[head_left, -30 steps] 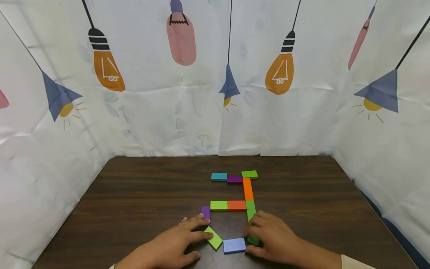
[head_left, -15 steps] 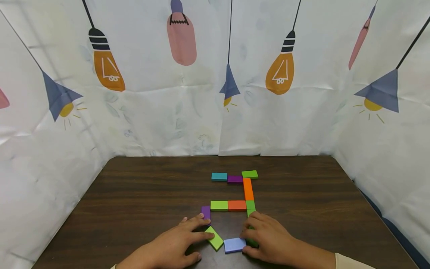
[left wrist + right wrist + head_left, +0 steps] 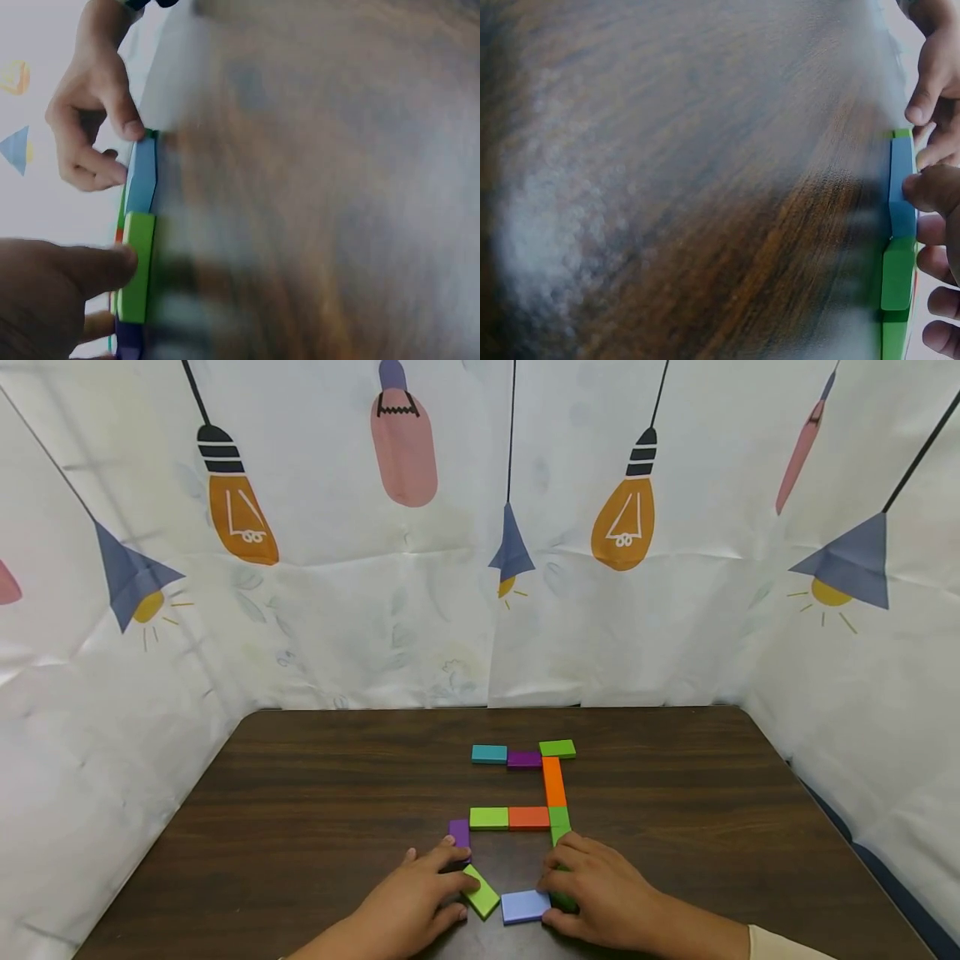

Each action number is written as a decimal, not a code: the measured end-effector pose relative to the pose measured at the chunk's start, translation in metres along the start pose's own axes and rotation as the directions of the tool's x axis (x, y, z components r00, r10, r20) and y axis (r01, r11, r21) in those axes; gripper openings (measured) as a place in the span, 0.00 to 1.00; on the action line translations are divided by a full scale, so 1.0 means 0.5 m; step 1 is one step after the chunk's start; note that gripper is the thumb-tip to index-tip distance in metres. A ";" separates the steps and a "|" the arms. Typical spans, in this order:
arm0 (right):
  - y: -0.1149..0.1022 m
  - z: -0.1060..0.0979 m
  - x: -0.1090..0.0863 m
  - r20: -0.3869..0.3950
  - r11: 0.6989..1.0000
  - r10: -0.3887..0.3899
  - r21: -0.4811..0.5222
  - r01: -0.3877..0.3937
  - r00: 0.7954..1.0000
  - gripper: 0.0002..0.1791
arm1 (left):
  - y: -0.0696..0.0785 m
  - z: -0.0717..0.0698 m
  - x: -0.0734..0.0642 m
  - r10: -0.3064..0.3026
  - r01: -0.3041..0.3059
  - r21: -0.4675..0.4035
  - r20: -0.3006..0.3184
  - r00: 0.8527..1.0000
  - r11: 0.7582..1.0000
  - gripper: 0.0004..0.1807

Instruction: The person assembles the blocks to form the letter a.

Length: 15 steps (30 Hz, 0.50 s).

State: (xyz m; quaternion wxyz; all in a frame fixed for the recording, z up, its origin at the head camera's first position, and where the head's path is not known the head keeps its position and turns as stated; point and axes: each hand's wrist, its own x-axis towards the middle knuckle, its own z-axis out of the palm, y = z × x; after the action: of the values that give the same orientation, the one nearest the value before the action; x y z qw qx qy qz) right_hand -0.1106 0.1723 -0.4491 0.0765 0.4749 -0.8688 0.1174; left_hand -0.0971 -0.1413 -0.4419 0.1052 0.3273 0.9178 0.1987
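My left hand [image 3: 412, 897] lies at the left of a row of flat blocks. Its index fingertip touches a slanted lime green block [image 3: 486, 899], and another fingertip rests on a purple block [image 3: 459, 829]. The left thumb is close by the lime block's near side; whether it touches is unclear. With thumb and index finger my right hand [image 3: 600, 889] pinches the right end of a light blue block [image 3: 522, 907]. Under that hand a dark green block [image 3: 897, 277] is mostly covered in the head view. The blue block's left end lies close to the lime block's lower corner.
Beyond the hands, a lime block [image 3: 489, 819], a red-orange block [image 3: 528, 819] and an orange block [image 3: 553, 782] continue the figure. Farther back lie teal [image 3: 489, 755], purple [image 3: 524, 761] and green [image 3: 557, 749] blocks. Printed cloth [image 3: 420, 627] surrounds the dark wooden table [image 3: 315, 810].
My left thumb has moved in toward the lime block. The right hand has shifted slightly left, its index finger coming onto the blue block. The blue and lime blocks have nudged slightly right.
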 end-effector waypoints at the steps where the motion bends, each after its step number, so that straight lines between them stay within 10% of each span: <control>1: 0.000 0.000 0.000 -0.001 1.000 0.001 0.000 -0.001 1.000 0.13 | 0.003 0.002 0.002 -0.015 0.014 -0.005 -0.010 1.000 1.000 0.15; 15: 0.003 0.005 -0.003 -0.022 1.000 -0.002 0.010 0.002 1.000 0.12 | 0.031 0.029 0.011 -0.064 0.065 0.001 -0.188 0.980 0.998 0.07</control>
State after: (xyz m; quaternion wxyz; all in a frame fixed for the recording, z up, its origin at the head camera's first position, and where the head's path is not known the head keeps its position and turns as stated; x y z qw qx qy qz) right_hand -0.1109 0.1737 -0.4519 0.0839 0.4749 -0.8668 0.1269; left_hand -0.0880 -0.1224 -0.4487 0.0234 0.2776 0.9344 0.2221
